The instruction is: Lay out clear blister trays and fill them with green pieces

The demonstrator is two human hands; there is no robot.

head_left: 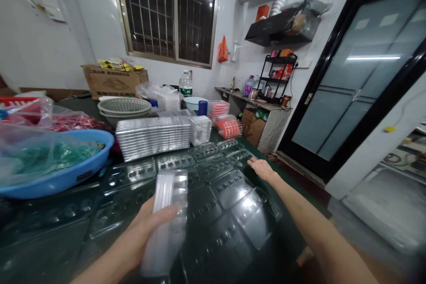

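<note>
My left hand (156,222) is wrapped around a stack of clear plastic blister trays (166,195), held upright over the table and blurred by motion. At the far right of the laid-out trays, my right hand (261,168) has thumb and fingers together at the edge of a clear plastic tray (240,158). Many similar trays lie flat in rows across the dark green table, each with a line of molded hollows. One tray (254,217) at the right lies askew, overlapping its neighbours.
Behind the rows stand a long stack of clear trays (153,136) and a smaller stack (200,129). Orange-filled packs (229,127) sit at the back right. A blue basin (100,153) with bagged green pieces is on the left. Grey colanders (124,106) and a cardboard box (115,82) stand behind.
</note>
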